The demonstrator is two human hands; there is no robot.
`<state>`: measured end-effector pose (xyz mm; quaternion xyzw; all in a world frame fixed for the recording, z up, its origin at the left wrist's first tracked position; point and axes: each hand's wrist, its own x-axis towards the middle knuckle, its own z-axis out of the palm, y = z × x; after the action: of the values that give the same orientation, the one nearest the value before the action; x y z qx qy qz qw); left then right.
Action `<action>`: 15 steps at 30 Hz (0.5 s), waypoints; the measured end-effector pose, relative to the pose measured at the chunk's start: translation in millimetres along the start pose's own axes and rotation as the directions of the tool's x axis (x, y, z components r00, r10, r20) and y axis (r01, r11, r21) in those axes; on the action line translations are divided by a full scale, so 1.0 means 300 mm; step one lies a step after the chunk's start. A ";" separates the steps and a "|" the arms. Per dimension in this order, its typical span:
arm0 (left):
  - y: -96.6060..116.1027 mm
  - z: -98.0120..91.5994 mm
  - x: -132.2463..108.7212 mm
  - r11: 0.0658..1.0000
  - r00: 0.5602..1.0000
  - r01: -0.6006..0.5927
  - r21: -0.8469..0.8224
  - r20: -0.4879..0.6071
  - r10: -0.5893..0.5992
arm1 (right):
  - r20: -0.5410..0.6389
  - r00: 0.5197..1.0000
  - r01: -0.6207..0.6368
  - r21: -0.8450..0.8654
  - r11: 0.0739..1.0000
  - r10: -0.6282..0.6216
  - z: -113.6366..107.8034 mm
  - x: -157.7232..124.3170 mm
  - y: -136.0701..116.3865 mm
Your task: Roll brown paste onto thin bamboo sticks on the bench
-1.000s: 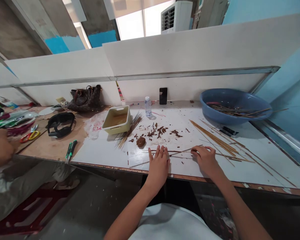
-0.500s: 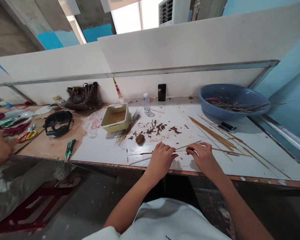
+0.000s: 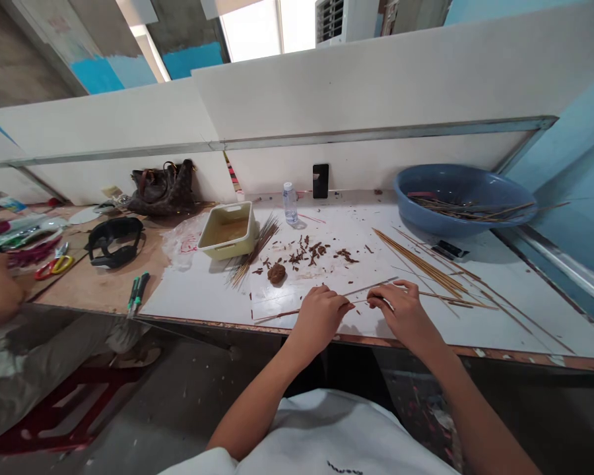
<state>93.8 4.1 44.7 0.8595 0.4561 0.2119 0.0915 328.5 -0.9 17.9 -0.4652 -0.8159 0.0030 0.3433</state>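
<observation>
The left hand [image 3: 321, 315] and right hand [image 3: 400, 309] are positioned side by side, slightly apart, above the near edge of the counter [image 3: 193, 300]; the fingers of both are curled nearly closed, pinching a thin stick [image 3: 360, 302] that spans the gap between them. A brown lump [image 3: 276, 274] sits beyond the left hand, beside scattered brown fragments [image 3: 317, 251]. A fan of tan sticks [image 3: 423, 267] lies beyond the right hand, in front of the blue basin [image 3: 450, 222]
</observation>
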 end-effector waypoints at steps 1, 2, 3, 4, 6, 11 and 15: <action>-0.002 0.002 -0.002 1.000 1.000 0.011 -0.007 0.002 -0.011 | 0.003 1.000 0.001 0.008 1.000 -0.001 0.000 0.001 -0.002; -0.005 0.004 -0.003 1.000 1.000 0.021 -0.013 0.005 -0.021 | 0.004 1.000 0.002 0.015 1.000 -0.002 0.000 0.002 -0.003; -0.006 0.005 -0.004 0.999 0.999 0.031 -0.019 0.009 -0.031 | 0.002 1.000 0.003 0.019 1.000 -0.004 0.000 0.003 -0.004; -0.008 0.005 -0.004 0.999 0.999 0.039 -0.025 0.012 -0.039 | -0.001 1.000 0.005 0.021 1.000 -0.005 -0.001 0.004 -0.005; -0.010 0.004 -0.003 0.998 0.999 0.053 -0.036 0.011 -0.052 | -0.001 1.000 0.012 0.016 1.000 -0.012 -0.004 0.006 -0.004; -0.012 0.011 0.004 0.998 0.999 0.041 -0.053 -0.015 -0.041 | 0.068 0.994 0.090 -0.016 0.996 -0.089 -0.015 0.016 -0.009; -0.018 0.026 0.008 0.998 1.000 0.012 -0.055 -0.003 -0.012 | 0.132 0.978 0.168 -0.019 0.986 -0.164 -0.021 0.018 -0.021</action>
<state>94.4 9.5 36.6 0.8535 0.4554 0.2252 0.1157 325.4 -2.3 27.8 -0.3993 -0.8726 -0.0074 0.2813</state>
